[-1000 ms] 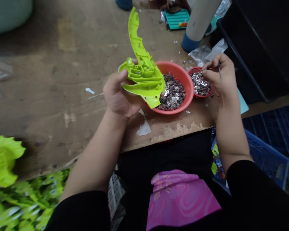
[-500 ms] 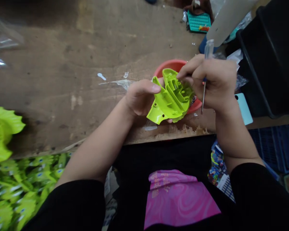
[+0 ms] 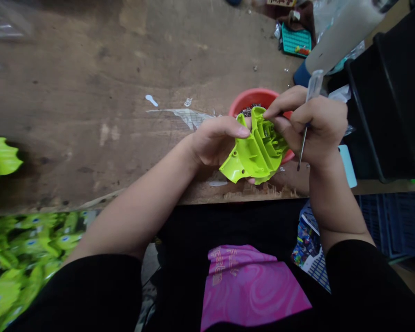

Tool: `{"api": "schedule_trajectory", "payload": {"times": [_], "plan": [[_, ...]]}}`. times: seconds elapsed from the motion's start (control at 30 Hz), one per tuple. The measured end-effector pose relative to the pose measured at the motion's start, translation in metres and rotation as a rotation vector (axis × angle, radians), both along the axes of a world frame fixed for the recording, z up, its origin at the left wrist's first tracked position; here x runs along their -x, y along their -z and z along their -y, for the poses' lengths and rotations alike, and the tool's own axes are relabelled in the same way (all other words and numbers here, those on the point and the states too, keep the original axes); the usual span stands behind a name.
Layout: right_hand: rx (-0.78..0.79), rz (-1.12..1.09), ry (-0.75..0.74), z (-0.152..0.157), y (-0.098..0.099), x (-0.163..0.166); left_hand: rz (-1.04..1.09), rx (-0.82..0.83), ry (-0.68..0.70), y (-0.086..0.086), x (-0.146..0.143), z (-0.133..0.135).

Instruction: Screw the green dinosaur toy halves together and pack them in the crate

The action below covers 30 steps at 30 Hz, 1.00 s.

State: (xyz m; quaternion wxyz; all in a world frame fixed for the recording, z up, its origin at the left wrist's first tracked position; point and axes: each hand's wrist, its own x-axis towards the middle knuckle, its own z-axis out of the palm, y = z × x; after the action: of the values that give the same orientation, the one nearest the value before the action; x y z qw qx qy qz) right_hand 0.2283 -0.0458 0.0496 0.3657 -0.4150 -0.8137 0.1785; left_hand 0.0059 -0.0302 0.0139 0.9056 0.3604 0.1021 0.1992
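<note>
Head view is showing the left hand [image 3: 214,143] wrapping its fingers around a green plastic shell [image 3: 254,157], long axis tilting away toward a red bowl [image 3: 254,96]. The right hand [image 3: 318,129] is pinching at the shell's far end while clamping a screwdriver [image 3: 302,150], shaft pointing down. The bowl, holding small metal bits, is sitting on the surface [image 3: 124,92] just beyond the fingers.

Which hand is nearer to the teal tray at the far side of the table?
Right. The right hand, holding a screwdriver, is directly on the person's side of the teal tray; the left hand, gripping the green part, is further left.
</note>
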Motion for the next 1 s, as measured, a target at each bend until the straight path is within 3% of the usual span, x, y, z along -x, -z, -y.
{"api": "schedule_trajectory", "payload": {"times": [0.07,0.23,0.47,0.63,0.73,0.87,1.0], "plan": [[-0.069,0.016,-0.064,-0.001,-0.001,0.0,-0.009,0.065,0.037,-0.007,0.0,0.0],[-0.126,0.014,-0.086,0.0,-0.005,0.002,-0.154,0.222,-0.063,-0.011,-0.004,0.001],[-0.191,0.076,-0.111,0.006,-0.009,0.006,-0.027,0.07,-0.027,-0.004,-0.004,0.002],[-0.301,0.09,-0.112,0.0,-0.011,0.002,-0.026,0.02,-0.195,-0.009,-0.006,0.006],[-0.363,-0.053,0.053,-0.01,-0.006,-0.002,0.038,-0.018,-0.358,-0.006,-0.01,0.005],[-0.113,-0.168,0.245,-0.015,0.002,-0.002,-0.045,-0.041,-0.691,0.005,-0.017,-0.004],[0.269,-0.142,0.116,-0.009,0.001,-0.002,-0.104,-0.069,-0.815,0.012,-0.021,-0.008]]}}
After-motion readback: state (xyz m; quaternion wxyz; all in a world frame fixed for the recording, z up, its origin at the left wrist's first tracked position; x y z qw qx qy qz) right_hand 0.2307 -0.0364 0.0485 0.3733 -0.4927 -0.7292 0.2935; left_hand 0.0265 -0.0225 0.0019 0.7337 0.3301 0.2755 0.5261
